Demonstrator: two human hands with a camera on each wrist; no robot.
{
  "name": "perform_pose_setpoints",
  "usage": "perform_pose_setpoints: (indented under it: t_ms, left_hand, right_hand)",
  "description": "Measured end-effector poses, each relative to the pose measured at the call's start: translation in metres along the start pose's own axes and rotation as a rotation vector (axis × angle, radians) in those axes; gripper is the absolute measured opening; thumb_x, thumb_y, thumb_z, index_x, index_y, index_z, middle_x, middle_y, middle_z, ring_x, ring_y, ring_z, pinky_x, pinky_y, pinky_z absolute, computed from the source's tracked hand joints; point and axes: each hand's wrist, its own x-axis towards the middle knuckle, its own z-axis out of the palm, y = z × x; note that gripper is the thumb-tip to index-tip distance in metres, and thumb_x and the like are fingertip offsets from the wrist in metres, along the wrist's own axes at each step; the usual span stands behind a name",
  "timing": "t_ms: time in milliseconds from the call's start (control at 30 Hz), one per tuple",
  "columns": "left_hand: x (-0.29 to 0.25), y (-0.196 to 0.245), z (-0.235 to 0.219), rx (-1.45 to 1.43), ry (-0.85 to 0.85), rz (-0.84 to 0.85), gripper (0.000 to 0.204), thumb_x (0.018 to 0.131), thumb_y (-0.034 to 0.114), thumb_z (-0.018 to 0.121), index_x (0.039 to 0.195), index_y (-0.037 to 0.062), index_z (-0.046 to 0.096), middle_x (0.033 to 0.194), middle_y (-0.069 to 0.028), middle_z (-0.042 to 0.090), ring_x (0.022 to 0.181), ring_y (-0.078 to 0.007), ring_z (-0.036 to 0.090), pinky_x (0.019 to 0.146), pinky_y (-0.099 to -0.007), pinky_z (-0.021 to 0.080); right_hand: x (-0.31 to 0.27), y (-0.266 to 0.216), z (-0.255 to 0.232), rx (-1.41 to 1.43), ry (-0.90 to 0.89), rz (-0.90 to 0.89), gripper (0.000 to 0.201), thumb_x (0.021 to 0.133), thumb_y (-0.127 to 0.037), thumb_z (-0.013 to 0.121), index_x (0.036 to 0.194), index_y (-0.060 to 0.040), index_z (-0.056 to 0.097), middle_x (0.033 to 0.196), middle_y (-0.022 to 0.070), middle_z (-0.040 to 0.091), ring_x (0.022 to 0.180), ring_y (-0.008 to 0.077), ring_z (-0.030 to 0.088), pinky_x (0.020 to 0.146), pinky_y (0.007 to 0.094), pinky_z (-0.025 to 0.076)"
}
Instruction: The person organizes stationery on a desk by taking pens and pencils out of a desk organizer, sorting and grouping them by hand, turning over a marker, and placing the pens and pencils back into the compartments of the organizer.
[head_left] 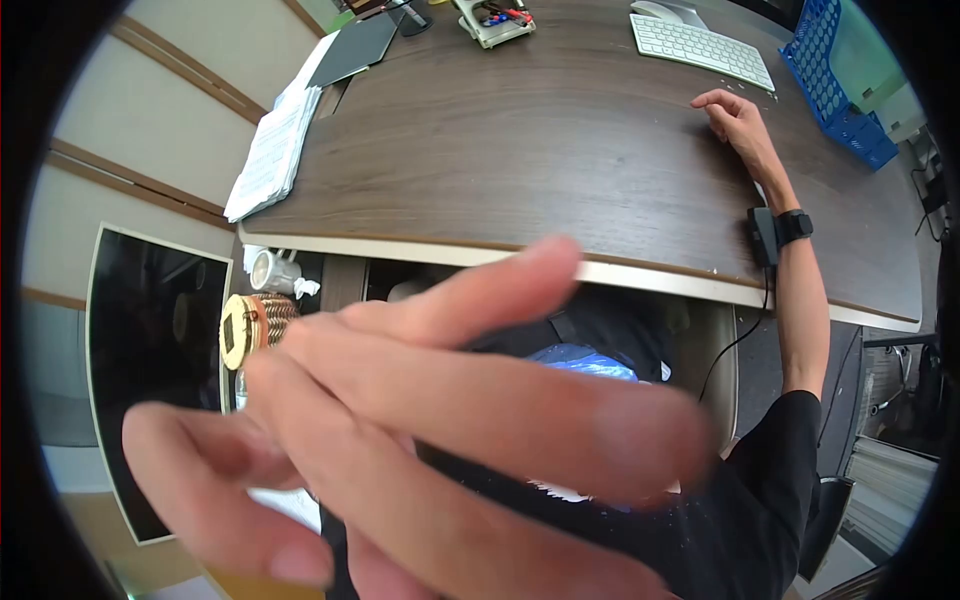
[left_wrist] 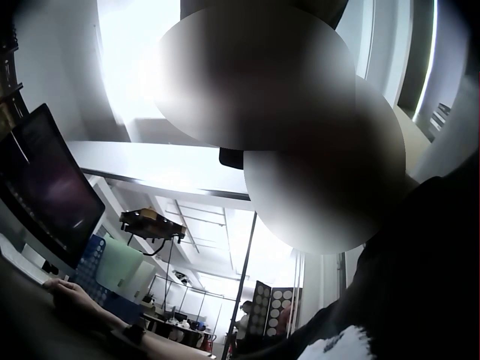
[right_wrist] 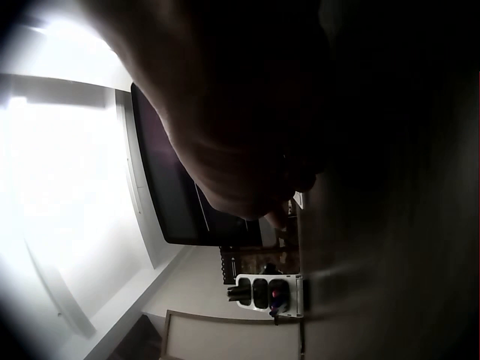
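Observation:
My left hand [head_left: 390, 430] is raised close in front of the head camera, large and partly blurred. Its fingers are spread apart and reach toward the right, with nothing between them. The right hand [head_left: 737, 125] rests on the brown desk [head_left: 480, 150], its fingers loosely bent and holding nothing. Just beyond it lies a white keyboard [head_left: 702, 50]. In the left wrist view the same right hand [left_wrist: 71, 294] appears small at lower left, below a monitor [left_wrist: 52, 187]. The right wrist view shows that hand [right_wrist: 225, 165] dark, in shadow above the desk surface.
A blue perforated basket [head_left: 825, 75] stands at the desk's right side. Stacked papers [head_left: 272, 160] lie along the left edge, and an organizer [head_left: 495, 22] sits at the back. Below the left edge are a white mug [head_left: 270, 272] and a gold-lidded jar [head_left: 238, 332]. A cable [head_left: 735, 345] hangs near the right forearm.

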Motion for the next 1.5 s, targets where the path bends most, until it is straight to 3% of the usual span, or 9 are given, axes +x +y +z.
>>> perform_pose_setpoints:
  t_ms: [200,433,500,533,800,867,900,1133,1500]
  left_hand:
    - [-0.02,0.005,0.021,-0.176,-0.048,0.129,0.032,0.107,0.023,0.07,0.118,0.0025,0.048,0.109,-0.015,0.078,0.105,-0.0304,0.074,0.107,-0.05,0.053]
    - [-0.042,-0.027,0.122,-0.408,-0.04,0.319,0.027,0.109,0.018,0.066,0.117,-0.0013,0.049,0.115,-0.0231,0.076,0.107,-0.0408,0.074,0.102,-0.0556,0.056]
    - [-0.033,-0.049,0.072,-0.482,-0.031,0.357,0.026,0.109,0.016,0.064,0.117,-0.0024,0.049,0.117,-0.0254,0.075,0.107,-0.0438,0.074,0.101,-0.0573,0.057]
    - [-0.046,-0.046,0.145,-0.515,-0.039,0.382,0.025,0.109,0.016,0.064,0.117,-0.0029,0.049,0.118,-0.0265,0.075,0.107,-0.0453,0.074,0.1,-0.0581,0.058]
    - [-0.037,-0.076,0.043,-0.761,-0.127,0.577,0.02,0.111,0.01,0.058,0.116,-0.0073,0.05,0.125,-0.0358,0.072,0.109,-0.0571,0.074,0.095,-0.0645,0.062]
    - [-0.051,-0.028,0.013,0.162,0.162,0.029,0.024,0.107,0.003,0.069,0.122,0.0085,0.051,0.115,-0.0226,0.078,0.12,-0.034,0.076,0.1,-0.0353,0.062]
    - [-0.062,-0.033,-0.01,0.409,0.115,-0.072,0.026,0.102,-0.007,0.07,0.12,0.0064,0.056,0.111,-0.0252,0.078,0.118,-0.0424,0.075,0.102,-0.0429,0.063]
    - [-0.104,-0.117,-0.102,0.778,0.254,-0.802,0.021,0.101,0.006,0.078,0.12,0.002,0.069,0.115,-0.0144,0.082,0.104,-0.0173,0.079,0.093,-0.0281,0.059]
    - [-0.129,-0.158,-0.137,0.892,-0.063,-0.896,0.038,0.1,0.031,0.078,0.13,0.0081,0.072,0.133,-0.0121,0.075,0.131,-0.0282,0.067,0.113,-0.0405,0.049]
  right_hand:
    - [0.012,0.014,-0.016,-0.296,0.064,-0.092,0.029,0.101,-0.02,0.06,0.116,-0.0042,0.079,0.112,0.0081,0.08,0.106,0.0176,0.07,0.101,0.0355,0.052]
    - [0.023,0.021,-0.021,-0.428,0.074,-0.144,0.029,0.102,-0.022,0.06,0.116,-0.0068,0.08,0.108,0.0102,0.08,0.106,0.0201,0.072,0.099,0.0356,0.053]
    - [0.022,0.021,-0.023,-0.414,0.058,-0.086,0.029,0.102,-0.023,0.06,0.116,-0.0072,0.08,0.107,0.0095,0.08,0.104,0.0193,0.072,0.097,0.0353,0.053]
    - [0.024,0.02,-0.024,-0.415,0.061,-0.091,0.029,0.102,-0.023,0.06,0.116,-0.0072,0.08,0.107,0.0095,0.08,0.104,0.0193,0.072,0.097,0.0353,0.053]
    - [0.019,0.017,-0.026,-0.454,0.071,-0.157,0.029,0.098,-0.023,0.063,0.117,-0.008,0.079,0.084,0.0036,0.072,0.081,0.0128,0.063,0.081,0.0326,0.052]
    - [0.016,0.017,-0.026,-0.467,0.09,-0.156,0.029,0.097,-0.023,0.064,0.117,-0.0084,0.079,0.08,0.0026,0.069,0.078,0.0121,0.06,0.078,0.0323,0.05]
    - [0.017,0.016,-0.026,-0.478,0.104,-0.153,0.029,0.097,-0.022,0.065,0.117,-0.0088,0.079,0.076,0.0017,0.066,0.076,0.0114,0.058,0.075,0.032,0.049]
    - [0.01,0.006,-0.022,-0.521,0.142,-0.213,0.026,0.098,-0.022,0.069,0.117,-0.0081,0.08,0.096,0.0133,0.078,0.093,0.0234,0.074,0.09,0.0383,0.058]
    - [0.005,-0.005,-0.017,-0.592,0.14,-0.154,0.028,0.097,-0.024,0.068,0.116,-0.0087,0.081,0.094,0.013,0.077,0.09,0.0244,0.074,0.087,0.039,0.058]
